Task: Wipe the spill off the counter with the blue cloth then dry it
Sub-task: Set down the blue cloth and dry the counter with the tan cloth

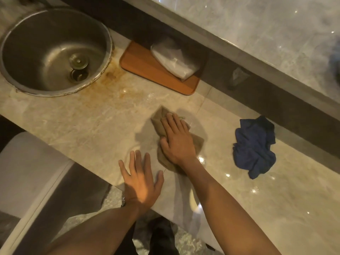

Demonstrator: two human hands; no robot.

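At centre frame, we press our right hand [176, 138] flat, fingers spread, onto a tan cloth [161, 124] on the marble worktop [82, 122]; its grip closes on nothing. Our left hand [140, 179] rests open-palmed near the lower edge, empty. Right of centre, the blue cloth [254, 146] lies crumpled, apart from both hands. Upper left, a steel sink [53, 52] sits beside a wooden board [145, 69].

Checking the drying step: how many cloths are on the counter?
2: a tan cloth under the right hand, mid-counter, and the blue cloth crumpled to its right.
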